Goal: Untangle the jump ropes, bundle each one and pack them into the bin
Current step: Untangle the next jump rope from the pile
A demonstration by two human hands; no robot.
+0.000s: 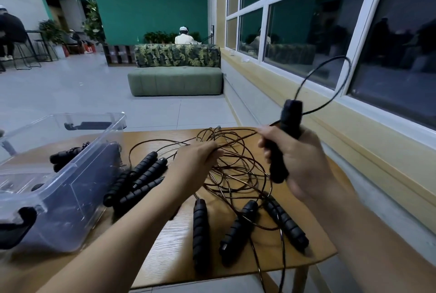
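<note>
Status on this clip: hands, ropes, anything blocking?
Right hand grips a raised handle. Left hand pinches the tangle. Bin open, unblocked; loose handles lie around.

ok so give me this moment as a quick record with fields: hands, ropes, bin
left hand: pinches cords of the tangle
right hand: grips a black handle upright, its cord looping upward
tangle: brown cords heaped on the wooden table
loose handles: a cluster beside the bin, three more at the near edge
bin: clear plastic, on the table's left side, dark handles visible inside
</note>
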